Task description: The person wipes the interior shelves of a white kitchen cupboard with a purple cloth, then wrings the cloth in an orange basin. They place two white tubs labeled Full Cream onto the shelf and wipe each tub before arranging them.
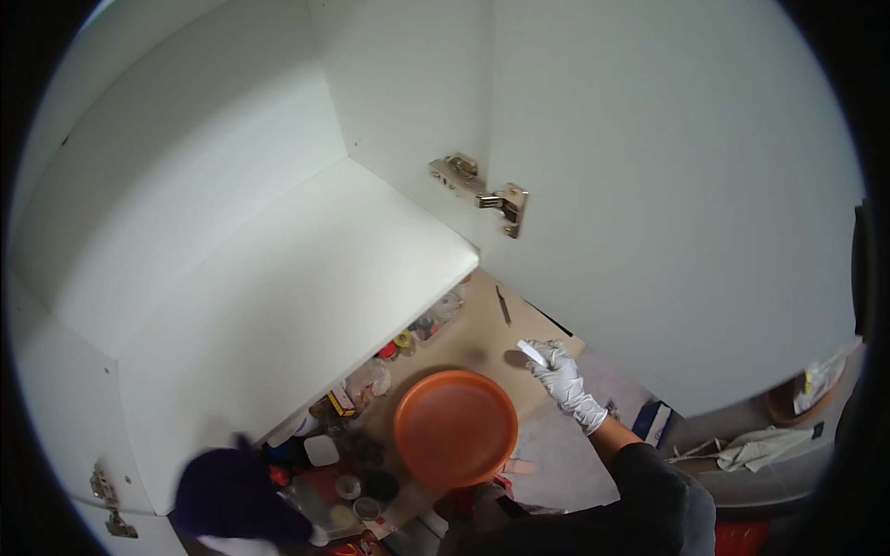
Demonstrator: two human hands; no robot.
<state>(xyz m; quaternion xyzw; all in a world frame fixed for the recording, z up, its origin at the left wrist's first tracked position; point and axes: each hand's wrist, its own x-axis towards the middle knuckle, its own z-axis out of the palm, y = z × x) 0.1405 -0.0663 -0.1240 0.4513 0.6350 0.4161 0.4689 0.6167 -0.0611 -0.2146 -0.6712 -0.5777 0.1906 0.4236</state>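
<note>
My right hand, in a pale glove, holds a small white block-like object between thumb and fingers, above the beige tabletop. A thin dark pen-like tool lies on that top beyond the hand. Left of my hand stands a round orange basin. At the lower left is a blurred dark purple cloth item. A pale patch under it may be my left glove, but the fingers are hidden. A white cabinet hangs open before me, its bare shelf above the tabletop.
The cabinet door swings out to the right on a metal hinge. Under the shelf are plastic containers, a yellow box and small jars. A blue and white box and a pale cloth lie at lower right.
</note>
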